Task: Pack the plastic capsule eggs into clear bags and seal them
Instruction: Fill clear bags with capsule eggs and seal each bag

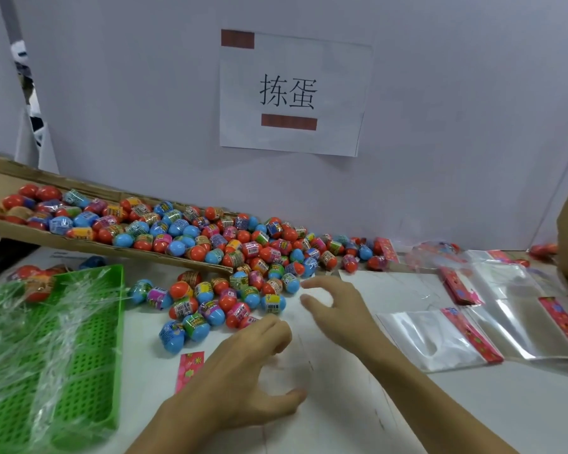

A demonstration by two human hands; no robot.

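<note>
A: Which step now?

B: Looks like start of a new bag. Left hand (243, 365) low on worktop (473, 407), fingers curled loose over a clear bag (295, 352), hardly visible, only its pink header strip (190, 368) easy to see, just beside left wrist. Cannot tell if thumb pinches the film or only rests on it.

A: And right hand?

B: Right hand (335, 306) just above, fingers half open, thumb and forefinger apart, holding nothing. Reaching toward nearest capsule eggs (210, 306), not touching yet.

A: Where are eggs exactly?

B: Big heap spilled from tilted cardboard tray (79, 247) at left-back onto worktop, loose group just in front of both hands. Nearest one, blue w/ label, close beside right forefinger.

A: Empty bags?

B: Spare clear bags (440, 339) w/ red-pink headers at right, flat, well apart from heap. Green plastic basket (89, 339) at left w/ what seems already packed bags in it.

A: Next move needs what?

B: Prob. pick one egg w/ right hand, while left keeps bag mouth open. Film thin and slippery, mouth hard to see, so needs firm hold there first. Eggs round, roll easy; better to take from edge of group, not from middle. Sealing not yet due.
</note>
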